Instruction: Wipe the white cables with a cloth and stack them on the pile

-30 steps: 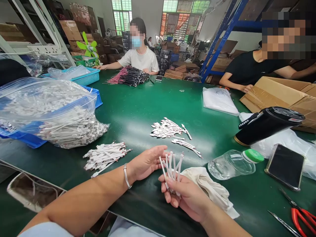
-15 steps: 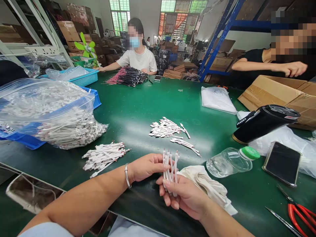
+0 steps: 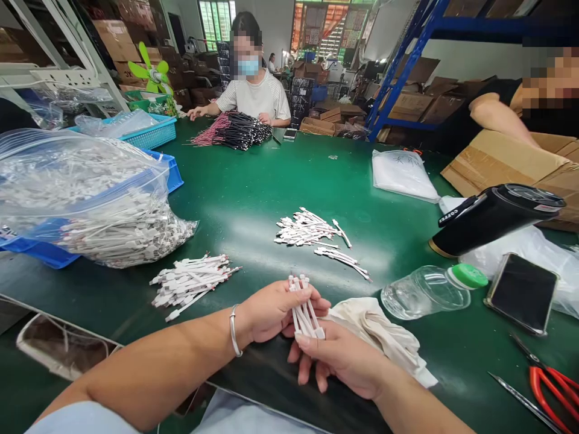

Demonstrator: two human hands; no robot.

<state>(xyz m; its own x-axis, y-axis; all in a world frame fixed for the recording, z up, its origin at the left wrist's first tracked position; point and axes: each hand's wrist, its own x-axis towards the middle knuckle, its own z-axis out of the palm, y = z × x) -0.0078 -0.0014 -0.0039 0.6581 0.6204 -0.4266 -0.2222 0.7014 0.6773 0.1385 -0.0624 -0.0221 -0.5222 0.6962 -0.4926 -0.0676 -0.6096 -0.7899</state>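
A small bundle of short white cables (image 3: 306,314) with connector ends stands upright between my two hands. My left hand (image 3: 271,311) grips it near the top, the thumb lying across the front and the fingers behind. Lower down, the thumb and fingers of my right hand (image 3: 346,357) pinch the same bundle near its bottom ends. Ahead of my hands lie a loose pile of white cables (image 3: 305,228) and a smaller row of them (image 3: 342,260). Another heap of white cables (image 3: 192,280) is left of my left hand.
A clear plastic bag of cables (image 3: 122,232) rests on a blue tray (image 3: 174,175) at left. At right are a cloth (image 3: 375,328), a bottle (image 3: 423,292), a black tumbler (image 3: 491,220), a phone (image 3: 522,292), tweezers (image 3: 527,401) and red-handled pliers (image 3: 549,386). Two people sit across the table.
My left hand has closed further round the top of the bundle, and the cables are now gathered more tightly. The person at right has lowered an arm into the cardboard box.
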